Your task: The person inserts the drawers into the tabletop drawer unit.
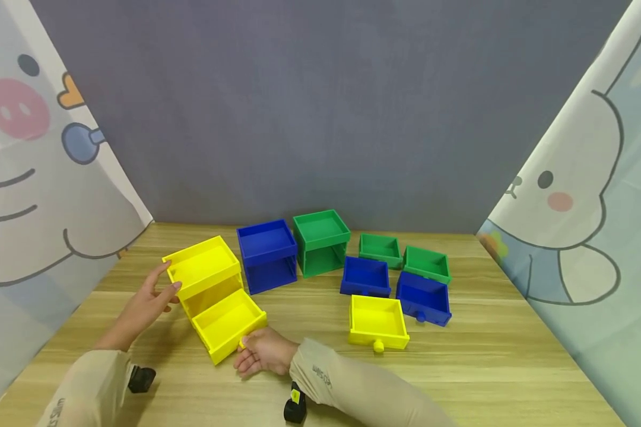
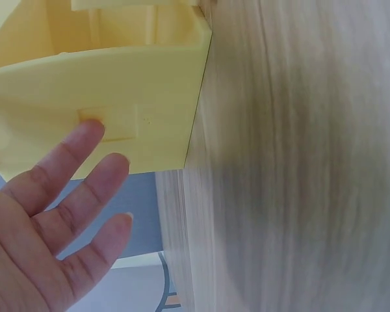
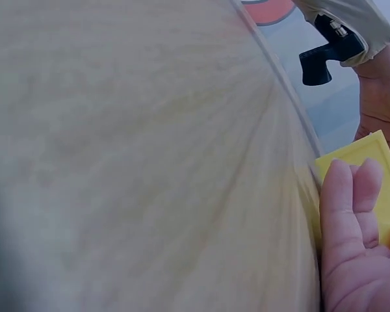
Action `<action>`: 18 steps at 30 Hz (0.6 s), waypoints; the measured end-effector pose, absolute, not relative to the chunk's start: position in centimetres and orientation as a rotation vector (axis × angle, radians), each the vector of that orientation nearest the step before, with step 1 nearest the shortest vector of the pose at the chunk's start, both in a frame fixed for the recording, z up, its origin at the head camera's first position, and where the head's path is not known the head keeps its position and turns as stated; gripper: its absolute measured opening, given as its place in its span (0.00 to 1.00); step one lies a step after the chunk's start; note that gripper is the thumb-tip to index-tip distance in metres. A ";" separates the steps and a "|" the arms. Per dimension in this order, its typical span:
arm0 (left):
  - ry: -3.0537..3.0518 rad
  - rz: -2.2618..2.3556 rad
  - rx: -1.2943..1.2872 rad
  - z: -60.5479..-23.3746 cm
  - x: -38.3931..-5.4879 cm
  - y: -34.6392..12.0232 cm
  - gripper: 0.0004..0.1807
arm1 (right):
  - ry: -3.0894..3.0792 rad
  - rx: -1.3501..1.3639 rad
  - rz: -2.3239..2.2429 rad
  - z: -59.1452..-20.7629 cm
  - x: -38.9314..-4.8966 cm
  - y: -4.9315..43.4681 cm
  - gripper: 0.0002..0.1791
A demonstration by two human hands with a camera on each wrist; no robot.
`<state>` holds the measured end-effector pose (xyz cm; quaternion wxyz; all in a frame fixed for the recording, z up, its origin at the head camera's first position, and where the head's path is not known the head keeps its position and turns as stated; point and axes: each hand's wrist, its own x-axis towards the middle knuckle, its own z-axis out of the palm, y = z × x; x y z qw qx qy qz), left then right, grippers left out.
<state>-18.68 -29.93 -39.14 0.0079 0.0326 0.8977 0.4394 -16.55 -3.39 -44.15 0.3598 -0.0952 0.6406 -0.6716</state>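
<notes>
A yellow cabinet [image 1: 203, 265] with a tray-like top stands at the left of the table. My left hand [image 1: 145, 308] lies against its left side, thumb at the front corner and index finger at the top rim. In the left wrist view the other fingers [image 2: 94, 208] are spread, one fingertip on the side wall. A yellow drawer [image 1: 229, 323] juts out of the cabinet's low front opening. With thumb and index finger, my right hand [image 1: 267, 351] pinches the knob [image 1: 243, 343] on the drawer's front, its other fingers loosely bent below.
Right of the yellow cabinet stand a blue cabinet [image 1: 267, 249] and a green cabinet [image 1: 321, 234], both with open fronts. Farther right lie another yellow drawer [image 1: 378, 339], two blue drawers [image 1: 424, 296] and two green drawers [image 1: 427, 264]. A grey wall [image 1: 320, 118] closes the back.
</notes>
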 end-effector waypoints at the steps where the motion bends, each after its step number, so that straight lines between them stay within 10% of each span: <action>1: 2.808 1.374 0.106 -39.1 -18.7 -29.9 0.39 | 1.652 -0.241 -1.731 -44.1 -16.5 -3.5 0.14; 18: 2.788 1.383 0.112 -38.7 -18.4 -29.7 0.40 | 1.708 -0.193 -1.776 -43.5 -16.6 -5.4 0.13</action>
